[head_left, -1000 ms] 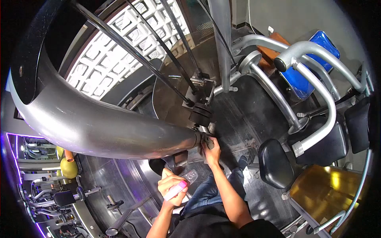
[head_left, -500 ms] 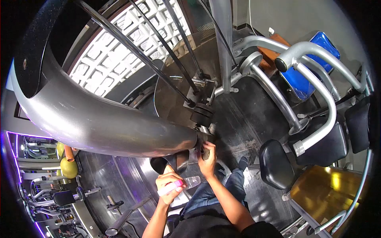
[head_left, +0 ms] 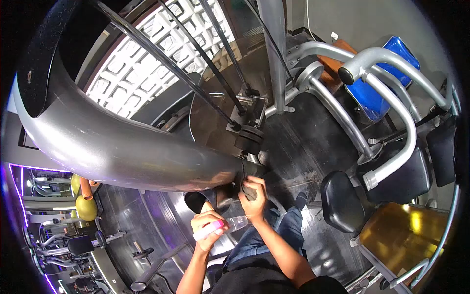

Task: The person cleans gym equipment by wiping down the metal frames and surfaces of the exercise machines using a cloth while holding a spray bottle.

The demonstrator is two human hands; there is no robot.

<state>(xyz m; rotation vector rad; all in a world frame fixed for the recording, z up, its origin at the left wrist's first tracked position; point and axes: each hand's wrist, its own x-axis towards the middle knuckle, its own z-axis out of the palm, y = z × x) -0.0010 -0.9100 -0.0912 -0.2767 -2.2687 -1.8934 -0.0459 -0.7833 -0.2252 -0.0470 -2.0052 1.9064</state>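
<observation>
My left hand (head_left: 209, 229) is wrapped around a small clear bottle (head_left: 237, 224) with a pink collar and a white top. The bottle lies tilted, its clear end pointing toward my right wrist. Just above that hand is a black hollow fitting (head_left: 197, 201) under the machine's thick silver tube (head_left: 147, 159). My right hand (head_left: 254, 203) has its fingers curled on a dark cloth (head_left: 248, 193), close to the lower end of the tube. Part of the cloth is hidden by the fingers.
Steel guide rods (head_left: 176, 71) run down to a black weight stack (head_left: 249, 139) beyond the tube. On the right stand a machine with black pads (head_left: 340, 202) and a curved silver frame (head_left: 406, 122). A blue pad (head_left: 367, 100) leans by the wall. Green balls (head_left: 86, 208) sit far left.
My right hand has moved slightly down and toward me with the cloth, away from the tube's end. My left hand and the bottle have barely shifted.
</observation>
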